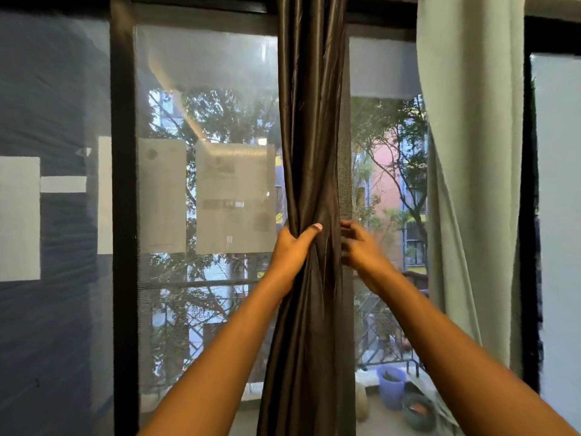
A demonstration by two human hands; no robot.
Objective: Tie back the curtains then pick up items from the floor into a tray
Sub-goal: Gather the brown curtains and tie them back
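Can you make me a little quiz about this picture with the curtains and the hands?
1. True or false: the left hand grips the bunched dark curtain.
2. Which curtain hangs loose at the right: A) pale green, B) red, C) yellow?
3. What is the right hand doing?

Key
1. True; its thumb wraps across the folds.
2. A, the pale green curtain.
3. It is at the dark curtain's right edge. It is blurred, so whether its fingers hold the cloth cannot be told.
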